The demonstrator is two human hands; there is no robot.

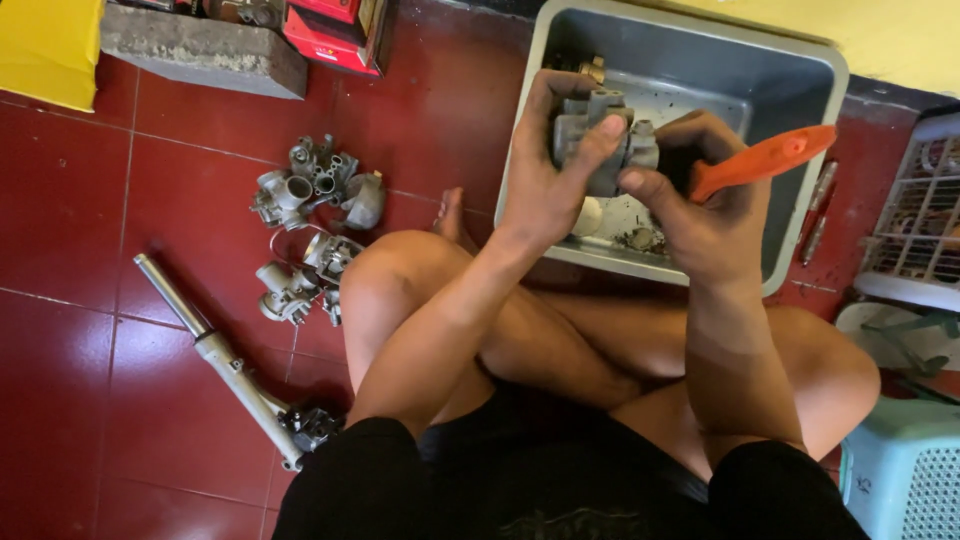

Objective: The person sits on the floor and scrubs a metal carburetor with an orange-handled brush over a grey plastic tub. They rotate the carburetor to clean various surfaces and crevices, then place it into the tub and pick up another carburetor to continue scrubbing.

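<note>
- A grey cast-metal carburettor body (600,140) is held up above the near half of a grey rectangular plastic tub (800,70), between the two hands.
- The left hand (545,170) wraps its fingers around the left side of the carburettor body, thumb pressed on the front face, clamped firmly on it.
- The right hand (705,200) touches the right side of the same part with its forefinger while its other fingers are closed around an orange plastic-handled brush (765,160), whose handle points up and right over the tub.
- The working end of the brush is hidden behind the hand and the part.
- Inside the tub, small metal parts (640,238) and a pale round piece lie near its front wall; a brass-coloured fitting sits at its far left corner.
- The person's bare crossed legs (420,290) lie just in front of the tub, touching its near edge.
- On the red tiled floor (80,220) to the left, a cluster of grey metal carburettors (315,185) lies well apart from the tub, with open floor beyond it.
- A long silver fork tube (225,360) lies diagonally near the left knee.
- A grey concrete block (200,50) and red cardboard boxes (335,30) sit at the far left; a yellow sheet is at the corner.
- A white wire rack (920,220) and a pale green plastic stool (905,470) crowd the right side.
</note>
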